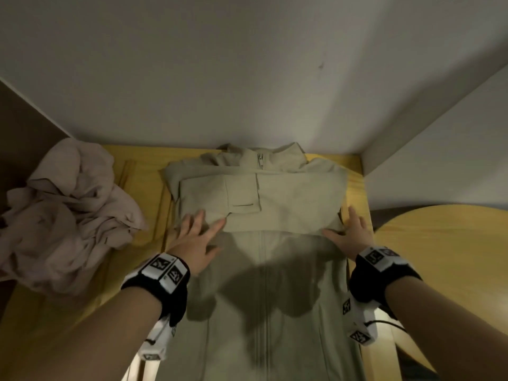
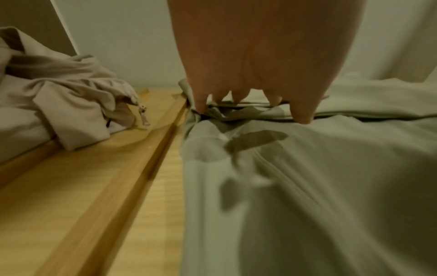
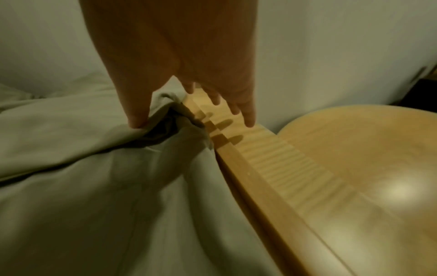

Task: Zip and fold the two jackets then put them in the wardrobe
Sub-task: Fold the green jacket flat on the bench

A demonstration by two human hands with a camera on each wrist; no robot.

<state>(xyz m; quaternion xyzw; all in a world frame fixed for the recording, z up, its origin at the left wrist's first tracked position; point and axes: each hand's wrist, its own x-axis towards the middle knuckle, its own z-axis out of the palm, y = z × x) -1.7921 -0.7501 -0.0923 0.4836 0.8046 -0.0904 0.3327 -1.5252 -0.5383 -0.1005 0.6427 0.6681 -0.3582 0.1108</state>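
Note:
A pale green jacket [image 1: 275,284] lies zipped, front up, on the yellow wooden table [image 1: 132,166], collar toward the wall. Both sleeves are folded across its chest [image 1: 288,204]. My left hand [image 1: 209,224] lies flat with straight fingers at the left end of the folded sleeves; in the left wrist view my left hand's [image 2: 253,100] fingertips touch that fold. My right hand [image 1: 343,226] is flat at the right side, its thumb [image 3: 137,119] pressing the jacket [image 3: 82,177] and its fingers stretched over the table edge [image 3: 260,153]. A second, pinkish-beige jacket [image 1: 68,215] lies crumpled at the left, its zip pull [image 2: 144,115] hanging loose.
A pale wall [image 1: 247,78] rises right behind the table, and another wall face juts in at the right [image 1: 439,147]. A dark panel [image 1: 22,119] stands at the far left. A round yellow tabletop [image 1: 439,257] adjoins on the right. The jacket's hem hangs over the near edge.

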